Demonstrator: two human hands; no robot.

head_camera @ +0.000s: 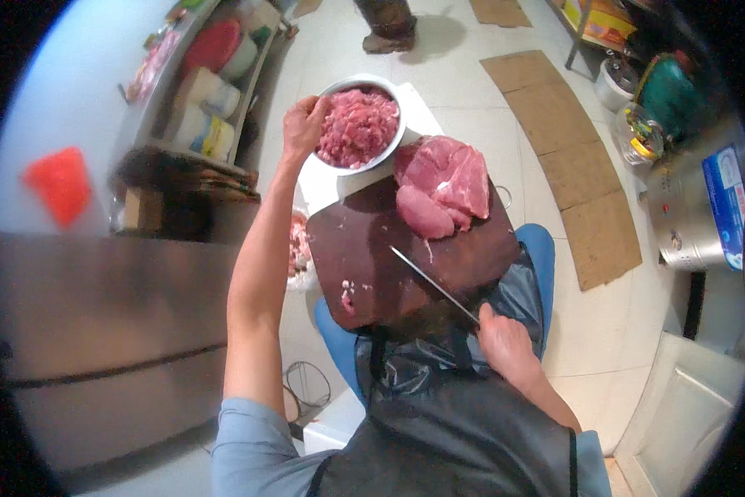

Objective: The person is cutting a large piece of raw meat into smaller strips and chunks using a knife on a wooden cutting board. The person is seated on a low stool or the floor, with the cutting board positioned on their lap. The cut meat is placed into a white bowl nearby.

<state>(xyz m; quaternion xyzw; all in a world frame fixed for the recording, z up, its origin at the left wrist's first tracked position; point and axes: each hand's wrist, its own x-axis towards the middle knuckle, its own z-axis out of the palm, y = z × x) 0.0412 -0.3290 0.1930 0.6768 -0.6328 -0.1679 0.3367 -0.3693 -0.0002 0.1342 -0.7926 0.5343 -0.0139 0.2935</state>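
Observation:
My left hand (305,127) is at the left rim of a round metal bowl (400,133) heaped with cut raw meat (361,127); its fingers are bent, and whether they grip the rim or a piece of meat I cannot tell. The bowl rests on a white surface beyond the board. My right hand (506,340) is closed round the handle of a knife (434,284), whose narrow blade points up and left over a dark cutting board (366,248). A large piece of raw meat (444,186) lies at the board's far right. Small scraps (347,297) lie at its left.
A bag of pale meat pieces (300,248) stands left of the board. Shelves with containers (208,112) are at the upper left. Cardboard sheets (559,143) lie on the tiled floor at right. A person's foot (390,42) is beyond the bowl.

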